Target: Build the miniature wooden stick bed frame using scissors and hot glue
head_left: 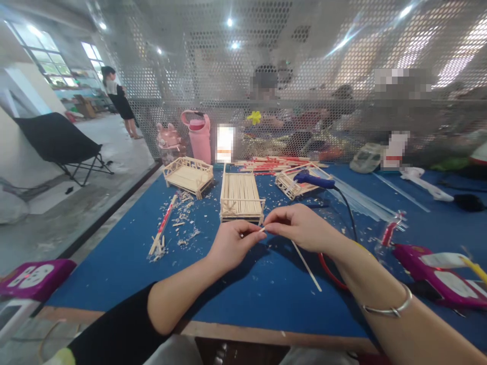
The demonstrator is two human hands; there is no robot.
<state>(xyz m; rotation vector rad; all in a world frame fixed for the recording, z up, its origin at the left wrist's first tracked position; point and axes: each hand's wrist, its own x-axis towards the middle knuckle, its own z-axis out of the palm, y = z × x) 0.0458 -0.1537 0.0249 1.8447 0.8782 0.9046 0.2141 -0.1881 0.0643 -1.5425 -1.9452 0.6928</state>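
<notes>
Both hands meet over the blue table, just in front of a small bed model made of wooden sticks (pixel 243 187). My left hand (pixel 230 246) pinches a short piece of wooden stick (pixel 262 229) between thumb and fingertips. The fingertips of my right hand (pixel 300 225) close on the other end of the same piece. A longer thin wooden stick (pixel 307 267) slants out from under my right hand; whether that hand grips it or it lies on the table, I cannot tell. Behind my right hand, a blue glue gun (pixel 314 179) rests on another stick model (pixel 291 186).
A third stick model (pixel 188 177) stands at left, near wood scraps and a red-wrapped chopstick packet (pixel 164 223). Red-wrapped sticks (pixel 274 165), a pink bottle (pixel 200 139) and clear glue sticks (pixel 357 197) lie or stand farther back. A purple power strip (pixel 437 276) is at right.
</notes>
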